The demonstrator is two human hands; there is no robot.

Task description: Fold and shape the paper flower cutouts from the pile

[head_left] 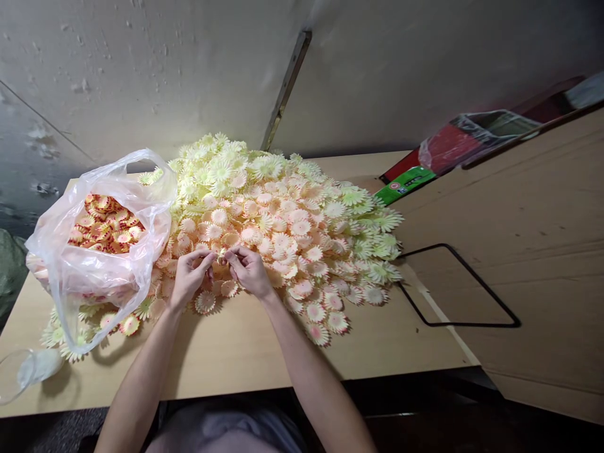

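Observation:
My left hand (192, 272) and my right hand (248, 269) meet at the front of a large heap of artificial flower heads (283, 226). Both are closed in a pinch, fingertips almost touching, on a small pale yellow artificial flower piece (221, 254). Its exact shape is partly hidden by the fingers. Pale yellow-green flowers lie along the back and right of the heap, pink ones in the middle. To the left of my hands stands a thin white plastic bag (108, 267), open at the top, filled with yellow-and-red flower pieces (106, 220).
A clear cup (28, 374) lies at the left of the wooden table (377, 352). On the right are a large cardboard sheet (533, 251), a black wire frame (472, 325) and a red plastic-wrapped package (453, 145). A wall (189, 69) closes off the back.

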